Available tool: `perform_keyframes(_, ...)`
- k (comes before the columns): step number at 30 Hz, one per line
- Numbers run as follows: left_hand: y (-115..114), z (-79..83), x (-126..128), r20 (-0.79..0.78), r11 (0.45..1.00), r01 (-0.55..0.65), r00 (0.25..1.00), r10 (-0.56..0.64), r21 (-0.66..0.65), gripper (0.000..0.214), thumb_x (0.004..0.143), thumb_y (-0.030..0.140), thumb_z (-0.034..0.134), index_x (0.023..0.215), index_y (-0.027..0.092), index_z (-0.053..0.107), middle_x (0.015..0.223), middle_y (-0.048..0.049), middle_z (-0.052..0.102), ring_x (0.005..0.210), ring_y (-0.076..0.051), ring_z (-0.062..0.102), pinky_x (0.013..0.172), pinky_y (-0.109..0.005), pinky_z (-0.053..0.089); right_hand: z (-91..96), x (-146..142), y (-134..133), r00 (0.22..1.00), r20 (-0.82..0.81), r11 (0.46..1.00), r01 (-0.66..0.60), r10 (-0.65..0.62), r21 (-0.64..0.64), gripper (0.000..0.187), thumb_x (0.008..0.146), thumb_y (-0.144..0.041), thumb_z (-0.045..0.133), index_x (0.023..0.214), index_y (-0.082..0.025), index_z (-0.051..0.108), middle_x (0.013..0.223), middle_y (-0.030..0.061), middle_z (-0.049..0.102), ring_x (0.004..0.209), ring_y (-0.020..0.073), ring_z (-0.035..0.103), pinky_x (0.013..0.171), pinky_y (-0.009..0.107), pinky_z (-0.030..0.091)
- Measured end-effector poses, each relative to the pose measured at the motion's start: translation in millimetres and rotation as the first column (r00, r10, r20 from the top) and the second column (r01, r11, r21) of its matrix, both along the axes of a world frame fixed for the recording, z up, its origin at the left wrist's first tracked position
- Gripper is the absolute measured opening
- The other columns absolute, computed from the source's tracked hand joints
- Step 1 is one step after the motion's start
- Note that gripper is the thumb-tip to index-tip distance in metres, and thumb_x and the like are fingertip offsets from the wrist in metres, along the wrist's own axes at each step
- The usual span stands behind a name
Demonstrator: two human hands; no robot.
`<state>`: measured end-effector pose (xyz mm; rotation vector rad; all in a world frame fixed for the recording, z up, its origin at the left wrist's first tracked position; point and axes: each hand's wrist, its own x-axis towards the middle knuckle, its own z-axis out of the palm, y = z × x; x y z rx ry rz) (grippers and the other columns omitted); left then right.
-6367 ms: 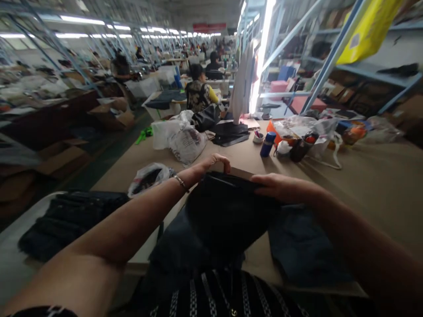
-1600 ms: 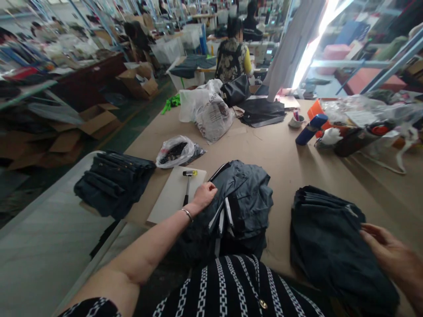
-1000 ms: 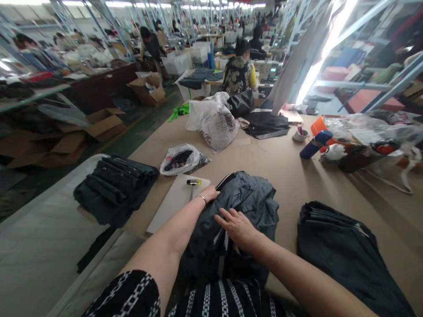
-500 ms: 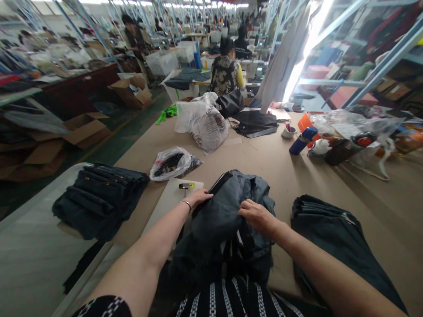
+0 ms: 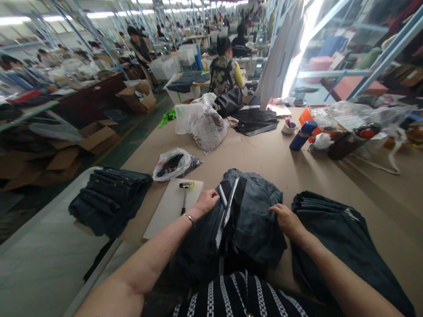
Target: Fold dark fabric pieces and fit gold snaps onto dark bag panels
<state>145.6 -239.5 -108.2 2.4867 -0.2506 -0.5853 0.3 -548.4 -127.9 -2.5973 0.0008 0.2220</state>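
A dark grey-green garment (image 5: 256,211) lies in front of me, opened out, with black and white strips running down its middle. Its exact kind is hard to make out. At its left side, my left hand (image 5: 208,201) is closed on the fabric, a bracelet on the wrist. My right hand (image 5: 287,219) pinches the garment's right edge. Beside my left forearm, a hammer (image 5: 185,193) with a yellow-tipped head rests on a white board (image 5: 165,207). To the right sits a folded stack of dark garments (image 5: 333,233).
Another folded stack of dark garments (image 5: 110,198) is at the left table edge. Farther back are an open bag of small dark parts (image 5: 172,164), a stuffed plastic bag (image 5: 208,127), a blue bottle (image 5: 302,135) and a dark flask (image 5: 350,141). A person (image 5: 228,70) sits beyond the table.
The garment has been spread open, exposing the black and white strips. My right hand has moved right with its edge; my left hand has shifted slightly right. The view has turned a little left.
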Motion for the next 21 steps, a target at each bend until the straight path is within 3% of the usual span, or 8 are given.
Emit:
perform_keyframes(5,-39.5,5.4,-22.6,-0.072,0.997,0.017,0.997,-0.012,0.078,0.012,0.074,0.015,0.053,0.074,0.013,0.065,0.075,-0.0075,0.067,0.072,-0.016,0.059,0.068,-0.024,0.044,15.3,39.0,60.4,1.0,-0.021,0.962,0.009,-0.003,0.272,0.032,0.08,-0.006,0.042,0.099,-0.016,0.066,0.103,0.0081,0.063,0.098,0.0187,0.056,0.092,0.03,0.04)
perform_keyframes(9,-57.7,4.7,-26.9,-0.179,0.988,-0.019,0.983,0.047,0.156,0.017,0.077,0.016,0.049,0.08,0.01,0.065,0.056,-0.0039,0.059,0.05,-0.014,0.055,0.051,-0.023,0.043,1.1,56.2,102.0,0.992,-0.118,0.922,0.084,-0.042,0.377,0.031,0.083,-0.022,0.051,0.11,-0.014,0.062,0.092,0.0072,0.068,0.085,0.0174,0.061,0.08,0.026,0.045)
perform_keyframes(13,-67.3,8.7,-31.8,-0.264,0.981,0.021,0.964,0.03,0.191,0.018,0.079,0.019,0.049,0.075,0.009,0.063,0.045,-0.0005,0.051,0.038,-0.013,0.049,0.043,-0.022,0.04,-14.8,61.4,114.6,0.969,-0.208,0.878,0.213,-0.134,0.428,0.037,0.083,-0.032,0.054,0.114,-0.012,0.06,0.096,0.01,0.067,0.09,0.0196,0.061,0.08,0.027,0.044)
perform_keyframes(16,-74.2,16.9,-38.9,-0.218,0.978,0.065,0.976,-0.02,0.197,0.016,0.079,0.017,0.049,0.08,0.011,0.063,0.055,-0.0033,0.059,0.046,-0.014,0.055,0.048,-0.023,0.043,-16.4,63.4,110.7,0.954,-0.249,0.835,0.273,-0.17,0.478,0.033,0.088,-0.036,0.047,0.103,-0.012,0.065,0.089,0.0082,0.066,0.084,0.0176,0.06,0.073,0.025,0.044)
perform_keyframes(19,-82.9,29.4,-49.3,-0.101,0.974,0.163,0.984,-0.148,0.16,0.016,0.079,0.017,0.049,0.084,0.015,0.063,0.082,-0.0089,0.068,0.074,-0.019,0.065,0.066,-0.025,0.047,-7.2,64.2,103.8,0.932,-0.282,0.791,0.348,-0.23,0.504,0.039,0.09,-0.04,0.04,0.09,-0.01,0.066,0.076,0.0065,0.063,0.072,0.0155,0.058,0.063,0.023,0.042)
perform_keyframes(21,-88.3,38.0,-59.1,-0.017,0.958,0.251,0.968,-0.251,0.142,0.019,0.082,0.02,0.045,0.089,0.017,0.062,0.095,-0.0113,0.068,0.09,-0.023,0.064,0.076,-0.03,0.045,3.6,61.5,100.1,0.915,-0.282,0.766,0.397,-0.288,0.506,0.03,0.087,-0.033,0.045,0.084,-0.011,0.065,0.07,0.0036,0.06,0.068,0.0133,0.056,0.06,0.021,0.04)
